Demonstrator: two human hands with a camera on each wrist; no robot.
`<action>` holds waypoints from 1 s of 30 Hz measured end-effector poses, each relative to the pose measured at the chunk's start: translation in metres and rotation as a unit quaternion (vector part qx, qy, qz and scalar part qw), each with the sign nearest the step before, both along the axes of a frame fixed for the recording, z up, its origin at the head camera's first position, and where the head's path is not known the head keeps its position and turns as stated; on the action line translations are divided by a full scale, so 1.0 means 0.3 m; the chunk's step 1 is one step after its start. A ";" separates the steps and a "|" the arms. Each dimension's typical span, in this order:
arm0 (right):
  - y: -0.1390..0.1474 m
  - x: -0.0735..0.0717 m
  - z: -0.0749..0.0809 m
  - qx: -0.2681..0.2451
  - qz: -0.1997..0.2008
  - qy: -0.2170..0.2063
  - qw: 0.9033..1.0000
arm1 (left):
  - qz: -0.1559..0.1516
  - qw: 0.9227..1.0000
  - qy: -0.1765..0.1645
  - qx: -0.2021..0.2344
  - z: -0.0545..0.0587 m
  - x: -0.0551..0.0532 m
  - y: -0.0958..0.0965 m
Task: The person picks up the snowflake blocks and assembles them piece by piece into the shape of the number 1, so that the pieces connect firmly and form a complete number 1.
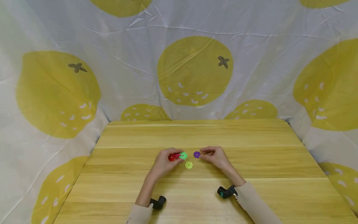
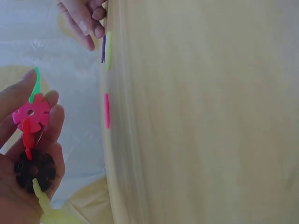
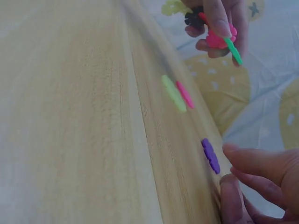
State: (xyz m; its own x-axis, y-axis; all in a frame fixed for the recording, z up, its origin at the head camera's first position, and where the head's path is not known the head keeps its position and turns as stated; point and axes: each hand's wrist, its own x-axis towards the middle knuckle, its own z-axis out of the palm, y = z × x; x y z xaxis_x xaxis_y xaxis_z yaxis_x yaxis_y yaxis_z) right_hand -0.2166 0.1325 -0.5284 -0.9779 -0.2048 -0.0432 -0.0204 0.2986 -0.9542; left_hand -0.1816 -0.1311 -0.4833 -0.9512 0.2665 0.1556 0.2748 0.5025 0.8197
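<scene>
My left hand (image 1: 164,162) pinches a chain of notched plastic flower discs above the table. The chain's green disc (image 2: 37,85) is at the thumb and fingertips, followed by a pink disc (image 2: 41,112), a red disc (image 2: 28,140), a black disc (image 2: 43,171) and a pale yellow disc (image 2: 58,216) toward the palm. Just left of my right hand (image 1: 217,157), a purple disc (image 1: 197,154) lies flat on the wood. The right thumb and fingers are parted beside its edge, holding nothing. Between the hands lies a yellow-green disc (image 1: 189,165), with a loose pink disc (image 3: 185,94) near it.
The discs lie on a wooden table (image 1: 251,137). A white cloth with yellow fruit prints (image 1: 195,71) hangs behind and beside it. Each wrist carries a black device, one at the left sleeve (image 1: 139,214) and one at the right sleeve (image 1: 255,199).
</scene>
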 end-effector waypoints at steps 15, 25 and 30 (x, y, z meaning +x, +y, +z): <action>-0.061 -0.004 0.020 0.146 -0.020 0.039 0.988 | -0.014 1.000 -0.006 -0.003 -0.001 0.001 -0.008; -0.023 0.016 0.058 0.092 0.056 0.048 0.993 | -0.024 1.000 -0.006 0.002 0.007 0.006 -0.009; -0.027 0.033 0.087 0.003 0.082 0.037 0.996 | -0.024 1.000 -0.006 0.010 0.013 0.008 -0.004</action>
State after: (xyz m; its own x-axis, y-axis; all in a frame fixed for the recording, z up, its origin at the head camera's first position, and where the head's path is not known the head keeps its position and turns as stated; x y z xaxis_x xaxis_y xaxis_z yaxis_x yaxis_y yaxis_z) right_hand -0.2067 0.1245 -0.5023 -0.9315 -0.3628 0.0255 -0.1396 0.2919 -0.9462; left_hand -0.1793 -0.1323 -0.4795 -0.9395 0.3080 0.1498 0.2878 0.4729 0.8328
